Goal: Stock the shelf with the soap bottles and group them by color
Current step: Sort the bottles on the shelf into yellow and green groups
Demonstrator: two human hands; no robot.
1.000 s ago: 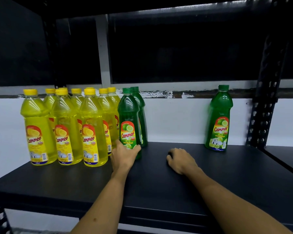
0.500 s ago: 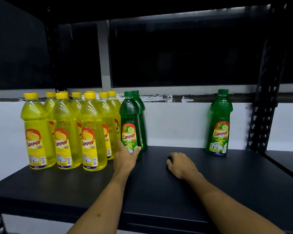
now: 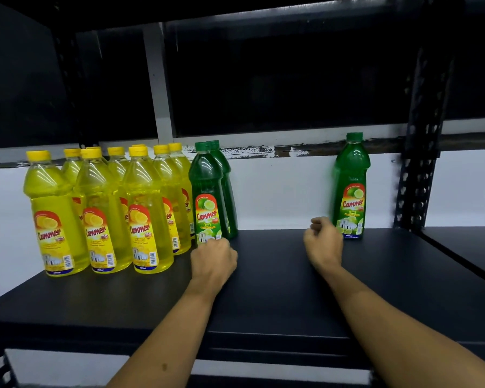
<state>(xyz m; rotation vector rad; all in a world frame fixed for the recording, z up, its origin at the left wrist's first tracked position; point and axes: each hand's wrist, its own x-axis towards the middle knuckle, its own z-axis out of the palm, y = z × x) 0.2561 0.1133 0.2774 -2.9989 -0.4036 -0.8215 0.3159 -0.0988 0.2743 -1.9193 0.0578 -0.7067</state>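
Gathering the stray green bottle into its group

On the black shelf (image 3: 277, 289) we count nine yellow bottles (image 3: 101, 214) at left (back ones partly hidden), a pair of green bottles (image 3: 207, 197) touching them, and one lone green bottle (image 3: 350, 189) well apart at right. Our right hand (image 3: 324, 245) hovers beside it, fingers loosely curled, empty; we should grip low and slide it upright. Our left hand (image 3: 213, 259) touches the front green bottle's base, grip unclear.
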